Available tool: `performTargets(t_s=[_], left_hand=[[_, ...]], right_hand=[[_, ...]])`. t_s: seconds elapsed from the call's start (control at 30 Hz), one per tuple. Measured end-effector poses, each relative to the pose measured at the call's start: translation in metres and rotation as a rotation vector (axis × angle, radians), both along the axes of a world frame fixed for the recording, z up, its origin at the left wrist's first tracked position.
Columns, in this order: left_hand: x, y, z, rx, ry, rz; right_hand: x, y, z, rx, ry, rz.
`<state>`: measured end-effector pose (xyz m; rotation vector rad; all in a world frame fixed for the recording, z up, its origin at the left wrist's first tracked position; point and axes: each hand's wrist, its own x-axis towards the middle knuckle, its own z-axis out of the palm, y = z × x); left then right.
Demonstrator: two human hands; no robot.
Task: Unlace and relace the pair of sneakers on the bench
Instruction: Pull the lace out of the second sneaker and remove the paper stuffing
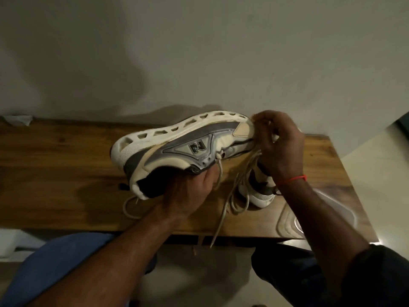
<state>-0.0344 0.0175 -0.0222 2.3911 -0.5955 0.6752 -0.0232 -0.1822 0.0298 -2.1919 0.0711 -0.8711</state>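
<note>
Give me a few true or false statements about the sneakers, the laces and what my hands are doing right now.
1. The left hand grips the held sneaker at its collar. True.
2. The held sneaker stands upright on its sole. False: it is tipped on its side, sole toward the wall.
3. The right hand works at the toe end. True.
4. The second sneaker lies on the floor. False: it sits on the bench.
5. A lace end hangs past the bench's front edge. True.
</note>
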Motion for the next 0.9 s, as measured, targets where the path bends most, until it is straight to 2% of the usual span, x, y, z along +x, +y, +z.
performTargets(t_s=[0.13,0.23,0.37,0.5,0.57,0.63,0.73,0.9], left_hand=[[-0.003,-0.001,0.018,-0.201,0.118,-0.025],[-0.002,-0.004,0.014,-0.354,0.353,-0.021],[0.0,-0.007,0.017,-0.557,0.556,-0.008],[0.004,-0.007,0.023,-0.726,0.619,0.053],[0.013,-0.003,0.026,-0.886,0.626,0.062],[0.022,0.001,0.031,-1.013,0.681,0.05],[0.028,0.005,0.037,-1.063,0.757,0.04],[0.023,-0.001,0.039,-1.018,0.937,-0.04]], right_hand=[[-0.001,0.011,-0.001,0.026,-0.047,-0.041],[-0.002,0.018,-0.002,0.003,-0.108,-0.032],[-0.005,0.022,-0.002,-0.183,-0.125,-0.003],[-0.017,0.049,-0.009,-0.412,-0.084,0.213],[-0.02,0.061,-0.016,-0.468,-0.069,0.329],[-0.017,0.057,-0.018,-0.478,-0.083,0.353],[-0.013,0.04,-0.01,-0.387,-0.139,0.256],[-0.007,0.017,0.009,-0.241,-0.206,0.08]])
